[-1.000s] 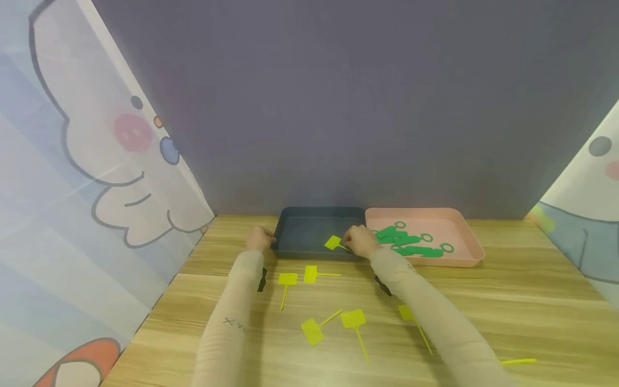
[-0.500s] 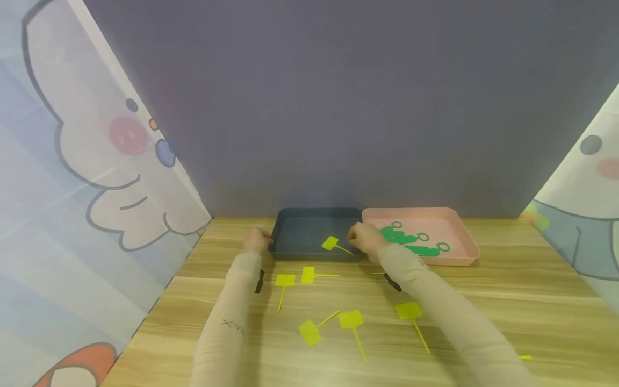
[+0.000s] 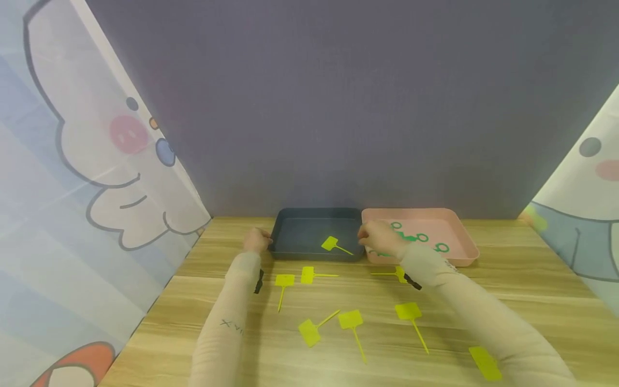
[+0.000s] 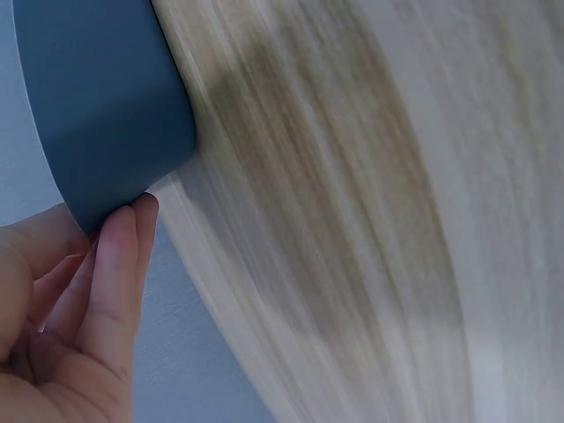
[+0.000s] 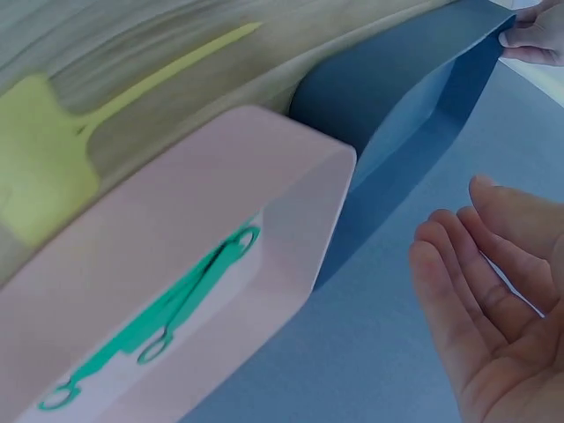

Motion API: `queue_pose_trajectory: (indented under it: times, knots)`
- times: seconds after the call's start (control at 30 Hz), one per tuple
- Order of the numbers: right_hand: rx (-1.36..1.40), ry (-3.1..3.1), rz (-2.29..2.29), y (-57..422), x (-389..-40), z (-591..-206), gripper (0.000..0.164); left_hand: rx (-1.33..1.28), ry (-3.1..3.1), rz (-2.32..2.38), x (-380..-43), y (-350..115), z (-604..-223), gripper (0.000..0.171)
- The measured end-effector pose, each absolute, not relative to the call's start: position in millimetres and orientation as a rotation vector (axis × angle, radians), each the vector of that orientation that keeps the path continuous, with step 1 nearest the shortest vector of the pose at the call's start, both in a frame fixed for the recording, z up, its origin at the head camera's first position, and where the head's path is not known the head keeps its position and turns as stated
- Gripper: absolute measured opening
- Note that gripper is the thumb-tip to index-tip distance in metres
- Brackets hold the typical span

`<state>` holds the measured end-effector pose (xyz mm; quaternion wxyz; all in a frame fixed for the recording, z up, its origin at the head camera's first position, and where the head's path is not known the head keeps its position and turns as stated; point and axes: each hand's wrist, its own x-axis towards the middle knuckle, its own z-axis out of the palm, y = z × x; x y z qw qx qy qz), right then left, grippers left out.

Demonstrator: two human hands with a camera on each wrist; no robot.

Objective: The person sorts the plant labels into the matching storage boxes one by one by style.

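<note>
My left hand (image 3: 256, 241) grips the left wall of the dark blue tray (image 3: 295, 236). In the left wrist view, thumb and fingers pinch the tray's rim (image 4: 115, 132). Inside that tray lies a yellow plant label (image 3: 330, 243), its thin stem pointing to the right. My right hand (image 3: 379, 236) hovers over the left part of the pink tray (image 3: 452, 223), near where the two trays meet. Its fingers are loosely bent with nothing between them, as the right wrist view shows. Several flat green tags with ring ends (image 5: 189, 286) lie in the pink tray, partly hidden by the hand in the head view.
Several more yellow plant labels lie scattered on the wooden table, among them one label (image 3: 285, 280) near my left wrist, one (image 3: 350, 319) in the middle and one (image 3: 485, 363) beside my right forearm. A grey panel (image 3: 314, 107) stands behind the trays.
My right hand has let go of the yellow plant label, which now lies in the dark blue tray, and has moved right over the pink tray. The left hand stays on the tray's edge.
</note>
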<state>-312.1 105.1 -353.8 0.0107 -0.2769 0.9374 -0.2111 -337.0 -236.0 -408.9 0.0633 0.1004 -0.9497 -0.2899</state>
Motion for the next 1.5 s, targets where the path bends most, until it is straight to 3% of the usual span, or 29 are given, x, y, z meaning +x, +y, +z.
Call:
queue_pose_trajectory:
  times: [0.23, 0.37, 0.47, 0.67, 0.73, 0.9, 1.0, 1.13, 1.27, 1.5]
  knots:
    - [-1.033, 2.944, -0.616, 129, -304, -350, 0.008, 0.312, -2.877, -0.883, -337, -238, -408, 0.026]
    - [-1.087, 2.944, -0.576, 143, -300, -353, 0.03, 0.313, -2.888, -0.915, -334, -238, -404, 0.027]
    - [-1.084, 2.951, -0.534, 155, -293, -354, 0.034, 0.302, -2.902, -0.914, -332, -238, -401, 0.028]
    - [-1.151, 2.958, -0.399, 183, -276, -354, 0.004, 0.298, -2.894, -0.902, -332, -236, -401, 0.028]
    - [-1.145, 2.956, -0.364, 193, -269, -354, 0.001, 0.3, -2.891, -0.903, -331, -236, -401, 0.028]
    - [-1.206, 2.94, -0.329, 217, -253, -358, 0.011, 0.303, -2.885, -0.915, -331, -236, -401, 0.027]
    - [-1.244, 2.879, -0.358, 230, -245, -361, 0.026, 0.305, -2.882, -0.916, -331, -236, -401, 0.027]
    - [-1.238, 2.84, -0.354, 247, -233, -364, 0.013, 0.305, -2.888, -0.906, -331, -236, -403, 0.027]
    - [-1.181, 2.814, -0.351, 265, -219, -367, 0.023, 0.304, -2.895, -0.905, -331, -234, -402, 0.027]
    - [-1.22, 2.758, -0.388, 295, -204, -383, 0.023, 0.308, -2.913, -0.9, -330, -233, -401, 0.028]
